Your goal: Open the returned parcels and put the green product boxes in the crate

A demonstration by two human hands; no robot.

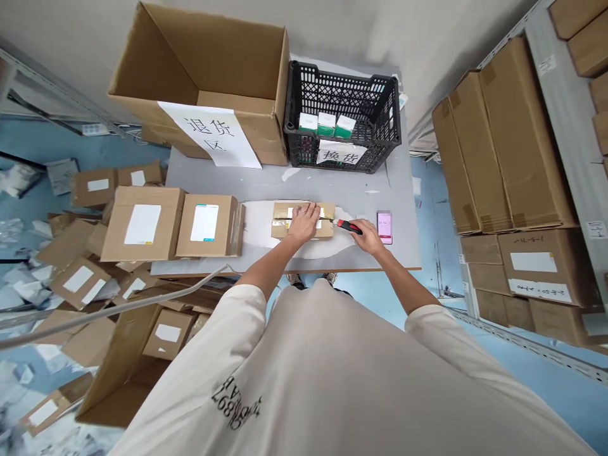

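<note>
A small cardboard box [280, 229] lies on the table in front of me, with a dark slit along its middle and tape at its left end. My left hand [304, 221] rests on top of it, fingers stretched out and pressing on the lid and a white label. In my right hand [368, 236] is a red and black utility knife [349, 226], fingers wrapped round the handle. Its tip points left and meets the right end of the box, at the slit. Just right of that hand lies a phone [384, 227] with a pink screen.
Two taped boxes [142, 221] stand at the table's left. Behind are a large open carton [237, 63] and a black crate [342, 85] holding small green-and-white boxes. A grey cable [118, 307] crosses the lower left. Parcels litter the floor; a shelf [555, 69] with cartons stands right.
</note>
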